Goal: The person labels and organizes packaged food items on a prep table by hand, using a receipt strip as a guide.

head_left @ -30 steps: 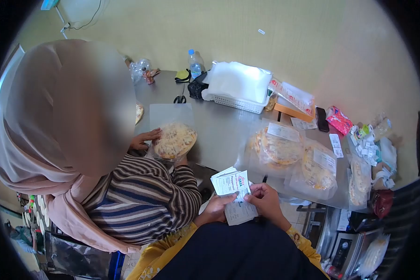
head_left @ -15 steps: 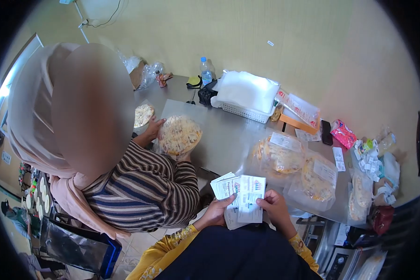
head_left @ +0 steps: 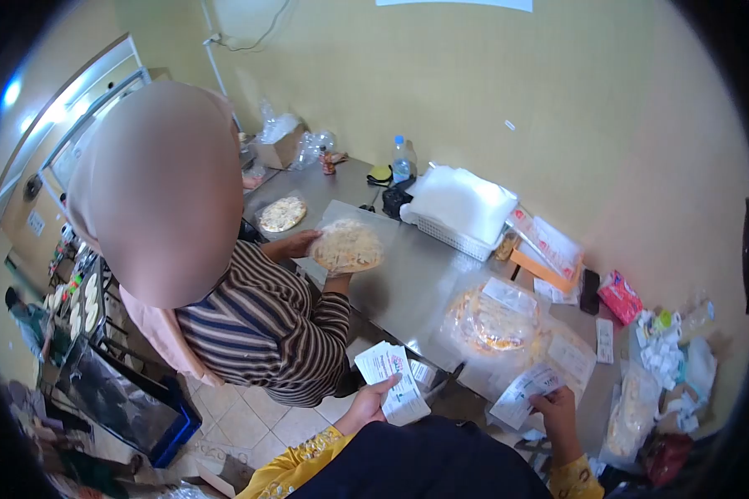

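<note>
My left hand [head_left: 369,405] grips a fanned stack of printed labels [head_left: 396,384] near my body. To the right, my right hand [head_left: 557,413] pinches one printed label [head_left: 526,394] over the table's front edge. Just beyond that label lie bagged pizzas [head_left: 493,320] with printed labels on top. At my left a co-worker in a striped top [head_left: 266,324] holds a wrapped pizza [head_left: 347,246] in both hands, while another pizza [head_left: 282,214] rests on the metal table [head_left: 408,291] behind.
A white basket with white sheets [head_left: 462,204] stands by the wall, near a water bottle [head_left: 401,160]. Further right are an orange-edged box [head_left: 547,268], a phone [head_left: 590,291], a pink packet [head_left: 620,297] and crumpled papers [head_left: 659,358].
My hands have moved apart, with one label taken away from the stack to the right in my right hand. The camera view has shifted, and the co-worker still holds the wrapped pizza.
</note>
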Demonstrator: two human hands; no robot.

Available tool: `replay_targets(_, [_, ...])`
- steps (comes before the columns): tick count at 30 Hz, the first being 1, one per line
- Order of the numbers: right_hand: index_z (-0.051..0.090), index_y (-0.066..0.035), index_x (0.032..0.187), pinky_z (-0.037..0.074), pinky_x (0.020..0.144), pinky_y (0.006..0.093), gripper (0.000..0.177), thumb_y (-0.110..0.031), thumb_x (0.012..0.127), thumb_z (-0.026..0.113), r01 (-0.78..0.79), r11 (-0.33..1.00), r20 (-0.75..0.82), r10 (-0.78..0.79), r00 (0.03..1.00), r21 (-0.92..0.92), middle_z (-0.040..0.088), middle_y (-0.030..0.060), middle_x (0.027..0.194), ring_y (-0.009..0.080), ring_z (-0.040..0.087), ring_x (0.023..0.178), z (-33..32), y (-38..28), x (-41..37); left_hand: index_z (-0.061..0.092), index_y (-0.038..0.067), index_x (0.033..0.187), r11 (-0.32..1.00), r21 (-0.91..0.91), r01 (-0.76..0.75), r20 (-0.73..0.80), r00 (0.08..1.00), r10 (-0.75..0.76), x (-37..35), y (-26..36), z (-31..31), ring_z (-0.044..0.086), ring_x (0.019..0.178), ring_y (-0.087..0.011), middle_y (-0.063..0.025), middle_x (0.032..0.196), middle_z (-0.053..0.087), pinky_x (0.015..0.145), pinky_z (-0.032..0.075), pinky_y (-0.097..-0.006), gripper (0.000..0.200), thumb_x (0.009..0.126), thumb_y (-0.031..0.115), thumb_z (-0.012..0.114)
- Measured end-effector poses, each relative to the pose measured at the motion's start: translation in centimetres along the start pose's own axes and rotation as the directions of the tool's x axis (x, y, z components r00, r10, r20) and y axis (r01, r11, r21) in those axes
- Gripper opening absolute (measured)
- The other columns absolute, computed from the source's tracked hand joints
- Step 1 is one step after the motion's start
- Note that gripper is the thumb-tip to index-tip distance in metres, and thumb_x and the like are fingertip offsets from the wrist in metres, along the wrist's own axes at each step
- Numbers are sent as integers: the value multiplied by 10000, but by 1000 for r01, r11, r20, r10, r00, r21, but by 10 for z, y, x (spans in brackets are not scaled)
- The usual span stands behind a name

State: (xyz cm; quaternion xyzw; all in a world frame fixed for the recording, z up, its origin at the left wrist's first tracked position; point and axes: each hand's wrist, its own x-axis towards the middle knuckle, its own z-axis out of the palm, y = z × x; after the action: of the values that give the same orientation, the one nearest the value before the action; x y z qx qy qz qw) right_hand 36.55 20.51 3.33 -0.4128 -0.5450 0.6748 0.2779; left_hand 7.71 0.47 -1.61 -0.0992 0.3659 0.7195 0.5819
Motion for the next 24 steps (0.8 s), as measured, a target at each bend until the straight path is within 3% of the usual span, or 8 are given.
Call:
replay_targets(3, [537,20,992,516,557,277,249,31,745,576,102,986,-107,-89,990,131,628,93,842,163,618,691,4,5,1,493,46,1183,995,-83,51,-36,998,-54,-6,-9,-4,588,975,-276,-114,1070,595,862,459,-450,325,862,87,523])
replay_targets(5, [536,20,991,515,554,281,244,27,751,577,160,960,-231,-106,967,231,626,88,834,164,619,689,18,15,3,499,49,1183,1000,-24,1,-81,997,-3,-2,-22,-18,583,987,-275,-114,1083,593,861,458,-456,319,865,78,517])
replay_targets(8, [524,15,1002,525,573,294,219,8,783,529,86,928,-199,-13,980,361,600,95,897,180,613,704,38,32,8,504,48,1182,998,-40,-52,-167,985,44,-10,-35,-23,593,969,-280,-118,1077,599,848,470,-453,318,865,72,516])
replay_targets(11, [528,12,1009,520,586,292,229,14,780,524,-18,967,-63,35,997,254,598,80,872,171,607,709,36,63,22,515,48,1158,994,-74,-82,-200,978,65,-19,-43,-35,593,968,-305,-125,1066,604,843,477,-466,303,858,79,534])
replay_targets(12, [536,16,1000,507,595,275,227,30,775,515,43,982,2,-44,999,185,600,74,871,153,600,711,27,85,36,514,48,1159,993,-74,-95,-218,973,77,-20,-45,-40,587,977,-310,-128,1073,600,847,474,-472,304,857,78,533])
replay_targets(15, [575,11,1062,408,851,331,255,-99,832,590,72,947,180,-16,984,-312,579,128,1034,192,523,947,12,67,46,501,40,1175,985,-90,-147,-301,947,114,-23,-53,-52,572,998,-323,-135,1095,586,864,462,-485,318,859,70,519])
replay_targets(18, [572,32,1051,421,830,318,244,-67,828,582,355,931,208,-331,920,-88,592,85,1002,181,527,921,28,50,59,490,31,1187,973,-138,-183,-344,930,126,-29,-55,-48,575,990,-322,-136,1093,585,857,468,-478,330,858,44,506])
replay_targets(24, [560,17,1075,428,820,321,248,-18,830,552,199,980,210,-195,958,4,592,86,1010,190,538,918,69,53,77,498,29,1181,986,-38,-161,-406,904,132,-26,-52,-49,584,970,-285,-124,1093,585,858,470,-455,325,857,49,513])
